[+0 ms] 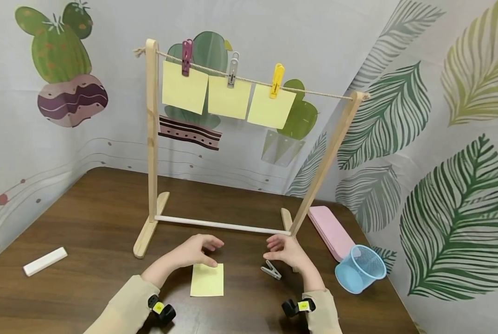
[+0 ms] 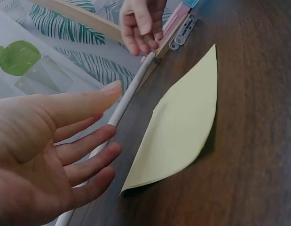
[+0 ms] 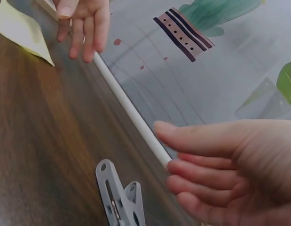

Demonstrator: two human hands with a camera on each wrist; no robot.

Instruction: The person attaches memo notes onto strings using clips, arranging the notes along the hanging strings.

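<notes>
My left hand [image 1: 195,252] hovers over the top edge of a yellow sticky note [image 1: 207,281] on the table, fingers loosely bent and nothing in them. In the left wrist view the note [image 2: 178,122] bows up from the wood. My right hand [image 1: 288,253] is held just above a grey clothespin [image 1: 271,270], its fingers relaxed and free of any object. Behind both hands, three yellow notes hang from a cord: one by a purple clothespin [image 1: 187,57], one by a grey clothespin [image 1: 233,69], one by a yellow clothespin [image 1: 277,80].
A wooden stand [image 1: 152,130] carries the cord, with a white rod [image 1: 221,225] low between its posts. To the right lie a pink case [image 1: 331,232] and a blue mesh cup [image 1: 359,269]. At far left is a white bar [image 1: 45,261].
</notes>
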